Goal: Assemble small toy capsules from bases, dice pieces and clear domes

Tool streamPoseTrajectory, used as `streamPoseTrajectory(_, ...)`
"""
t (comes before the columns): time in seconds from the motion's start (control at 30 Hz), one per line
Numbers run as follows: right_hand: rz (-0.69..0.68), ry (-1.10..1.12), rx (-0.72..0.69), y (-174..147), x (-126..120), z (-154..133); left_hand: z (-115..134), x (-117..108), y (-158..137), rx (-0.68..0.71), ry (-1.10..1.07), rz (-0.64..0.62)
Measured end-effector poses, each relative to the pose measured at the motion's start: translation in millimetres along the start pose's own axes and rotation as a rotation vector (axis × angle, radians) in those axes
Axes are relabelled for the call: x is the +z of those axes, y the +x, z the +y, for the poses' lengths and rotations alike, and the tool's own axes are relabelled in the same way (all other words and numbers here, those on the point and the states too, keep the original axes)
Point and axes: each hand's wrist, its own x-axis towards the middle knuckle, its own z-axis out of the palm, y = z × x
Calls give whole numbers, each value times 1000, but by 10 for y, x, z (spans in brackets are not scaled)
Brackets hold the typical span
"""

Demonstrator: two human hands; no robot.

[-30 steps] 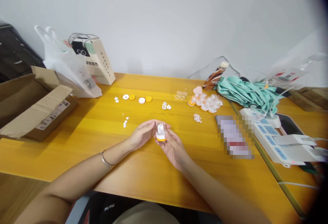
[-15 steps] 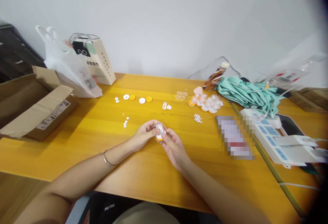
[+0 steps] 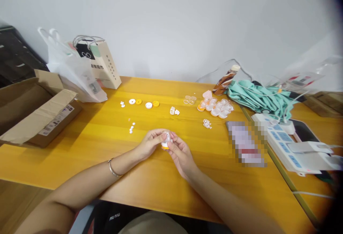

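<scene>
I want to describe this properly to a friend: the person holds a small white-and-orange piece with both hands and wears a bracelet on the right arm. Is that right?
Not quite: the head view shows the bracelet on the left arm. The left hand and right hand do hold the small white-and-orange piece.

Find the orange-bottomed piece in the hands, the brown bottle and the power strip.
Orange-bottomed piece [image 3: 165,144], head view: white band above its orange bottom.
Brown bottle [image 3: 224,81], head view: middle of its body.
Power strip [image 3: 284,148], head view: its socket face.
</scene>
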Motion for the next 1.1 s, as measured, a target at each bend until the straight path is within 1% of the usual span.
streamPoseTrajectory(0.07,7,-1,-13,4,-2,-5,19,-26,8,-22,8,-30)
streamPoseTrajectory(0.2,-13,24,-13,19,-39,-1,92,-114,35,-76,132,-198)
streamPoseTrajectory(0.27,-16,70,-6,21,-59,6,131,-149,39,-79,205,-242)
streamPoseTrajectory(0.33,-6,123,18,17,-68,12,156,-169,36,-62,234,-218)
streamPoseTrajectory(0.47,-32,169,125,-1,-50,3,160,-156,17,-45,222,-157)
streamPoseTrajectory(0.53,-13,162,104,-9,-32,-8,146,-129,9,-47,207,-135)
streamPoseTrajectory(0.63,44,130,18,-15,-11,-15,114,-86,3,-29,172,-95)
streamPoseTrajectory(0.83,80,49,-75,-15,-4,19,58,-52,14,25,173,-31)
streamPoseTrajectory(0.97,97,45,-67,-12,-21,31,55,-56,13,4,155,-23)
streamPoseTrajectory(1.1,54,132,18,-12,-36,20,60,-65,8,-64,107,-62)
